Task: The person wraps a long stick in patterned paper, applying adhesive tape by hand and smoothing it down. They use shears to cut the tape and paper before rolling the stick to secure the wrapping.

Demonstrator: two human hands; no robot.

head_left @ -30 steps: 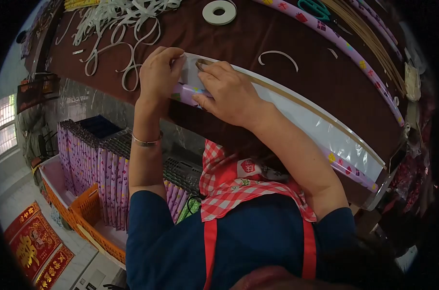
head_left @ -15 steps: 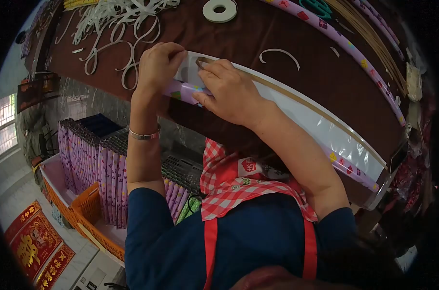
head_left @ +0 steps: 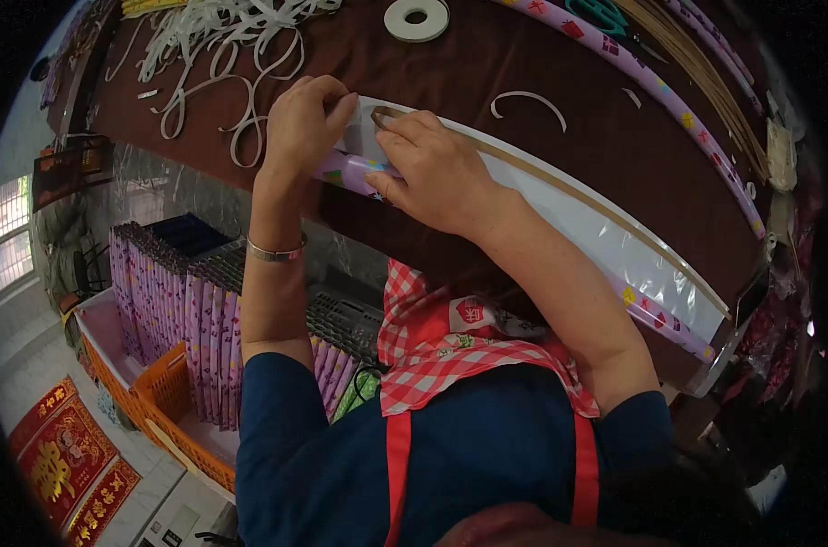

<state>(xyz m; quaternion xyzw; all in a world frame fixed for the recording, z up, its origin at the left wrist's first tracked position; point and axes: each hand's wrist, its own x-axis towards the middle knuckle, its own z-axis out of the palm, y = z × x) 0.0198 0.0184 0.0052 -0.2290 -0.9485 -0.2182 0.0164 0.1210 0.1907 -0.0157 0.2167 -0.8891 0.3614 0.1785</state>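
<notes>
A long sheet of wrapping paper (head_left: 637, 260) lies along the table, white side up, its purple patterned edge (head_left: 655, 319) rolled toward me. A narrow tan strip (head_left: 569, 187) runs along the far side, its left end curled into a small loop. At the paper's left end is my left hand (head_left: 306, 126), thumb and fingers pinched together; what they hold is hidden. My right hand (head_left: 432, 171) is closed on the paper, fingers by the looped strip and thumb against the purple roll.
White ribbon scraps (head_left: 222, 46) and a tape roll (head_left: 416, 18) lie beyond. A purple tube (head_left: 669, 100), green-handled scissors (head_left: 598, 14) and thin sticks (head_left: 705, 82) are at far right. Below left, an orange crate (head_left: 163, 387) holds purple patterned bundles (head_left: 209, 337).
My left hand has shifted very slightly right at the paper's end. The right hand and the paper look nearly the same.
</notes>
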